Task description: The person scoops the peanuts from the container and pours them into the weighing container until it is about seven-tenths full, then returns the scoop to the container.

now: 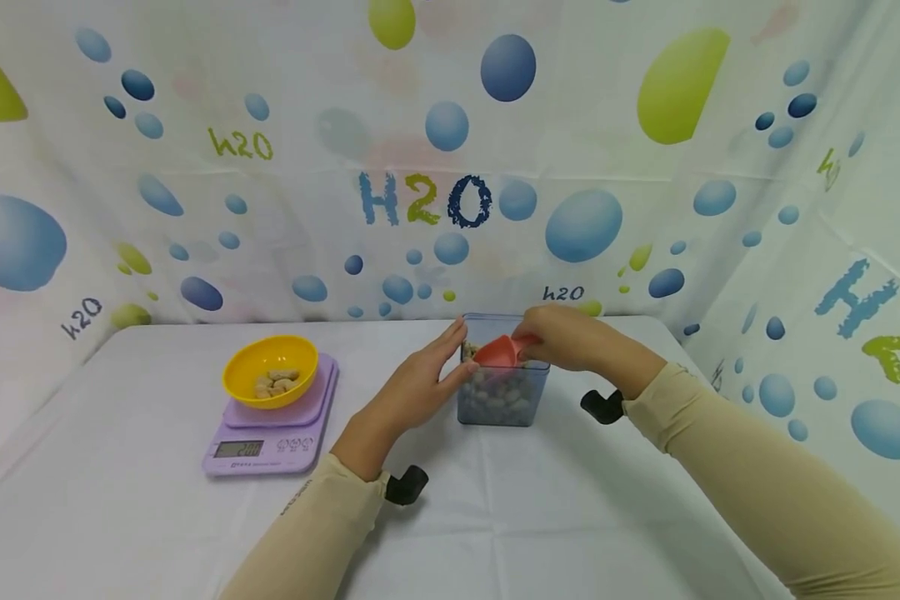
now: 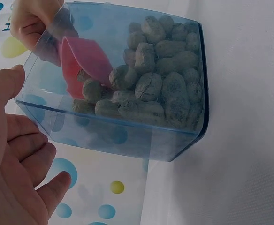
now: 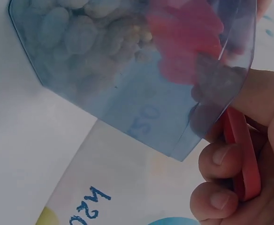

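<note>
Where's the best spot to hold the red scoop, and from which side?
Probably its handle, from above on the right: it's narrow and points out of the clear blue container towards that side, while the scoop's wide head is among the peanuts. The right hand grips there.

A white sheet (image 1: 307, 225) hangs behind the table (image 1: 570, 508), and similar printed fabric closes the left and the right side. On it are blue ovals (image 1: 583, 225) in lighter and darker tones, lime-green shapes (image 1: 682, 87) and, near the middle, the large lettering "H2O" (image 1: 424, 200) — smaller "h2o" words are scattered around. A white covering with thin creases lies over the table. The light is soft and rather even — only weak shadows fall on this covering.
</note>
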The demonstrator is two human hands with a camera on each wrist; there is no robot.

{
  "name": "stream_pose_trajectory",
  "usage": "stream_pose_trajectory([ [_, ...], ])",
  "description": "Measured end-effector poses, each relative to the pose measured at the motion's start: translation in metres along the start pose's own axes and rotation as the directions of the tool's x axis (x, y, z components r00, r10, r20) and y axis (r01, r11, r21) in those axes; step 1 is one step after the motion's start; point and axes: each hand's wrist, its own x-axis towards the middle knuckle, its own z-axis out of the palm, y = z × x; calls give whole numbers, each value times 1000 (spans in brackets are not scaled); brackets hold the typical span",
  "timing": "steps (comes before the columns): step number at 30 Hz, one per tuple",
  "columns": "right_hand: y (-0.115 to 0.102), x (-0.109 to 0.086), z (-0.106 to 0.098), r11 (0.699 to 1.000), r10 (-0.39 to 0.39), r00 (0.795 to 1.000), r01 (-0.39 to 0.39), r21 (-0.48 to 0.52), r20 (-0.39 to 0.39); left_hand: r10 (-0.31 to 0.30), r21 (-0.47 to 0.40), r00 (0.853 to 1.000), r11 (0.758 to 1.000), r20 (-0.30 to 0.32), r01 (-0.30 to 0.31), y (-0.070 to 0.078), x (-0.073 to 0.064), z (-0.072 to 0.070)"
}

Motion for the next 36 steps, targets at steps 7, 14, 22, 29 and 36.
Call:
stream_pose_trajectory([
  [7, 6, 0, 3, 999, 19, 999, -17, 38, -48, -14, -46, 999, 999, -34, 13, -3, 2, 3],
  [14, 8, -4, 4, 998, 6, 996, 0, 68, -91, 0, -65, 999, 998, -52, -4, -6, 4, 4],
  [22, 5, -3, 11, 997, 58, 985, -48, 64, -163, 9, -72, 999, 997, -52, -13, -7, 4, 4],
  [29, -1, -3, 12, 993, 62, 989, -48, 105, -132, 1, -77, 999, 997, -49, -5, -9, 5, 6],
  [36, 0, -4, 13, 987, 54, 990, -33, 157, -130, -8, -80, 999, 997, -43, 4, -9, 5, 7],
])
